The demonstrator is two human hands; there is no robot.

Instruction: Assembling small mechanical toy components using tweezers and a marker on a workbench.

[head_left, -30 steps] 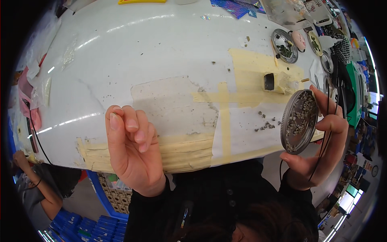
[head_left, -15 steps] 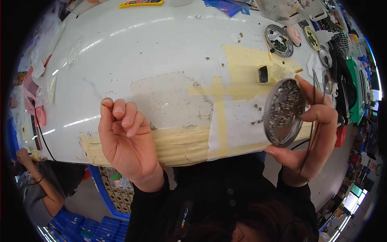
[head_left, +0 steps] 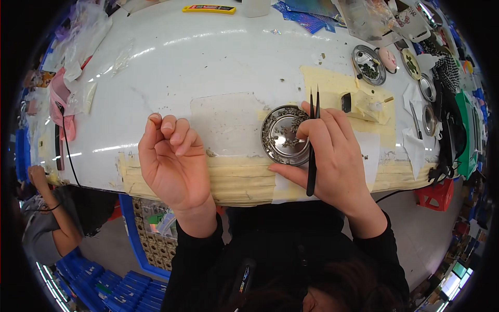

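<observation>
My right hand (head_left: 335, 161) grips the rim of a shallow round metal dish (head_left: 285, 151) between thumb and fingers. Many tiny dark-and-silver pieces lie in the dish, mostly along its edge. Black tweezers (head_left: 312, 166) are held in the same hand, points directed away from me, beside the dish's right side. To the left, my left hand (head_left: 174, 161) is turned palm up over the table edge, fingers curled and thumb tip close to the index fingertip. Anything pinched there is too small to make out.
Yellow tape (head_left: 234, 179) covers the table's front edge. A small black-faced block (head_left: 346, 102) is taped down right of the dish. Other round metal dishes (head_left: 369, 65), a pink oval thing (head_left: 387, 58) and a second pair of tweezers (head_left: 416, 119) lie right. A person's arm (head_left: 57, 208) shows left.
My right hand has brought the dish left and down from a steep tilt, so its inside now faces up. The tweezers came along. My left hand keeps its curled pose.
</observation>
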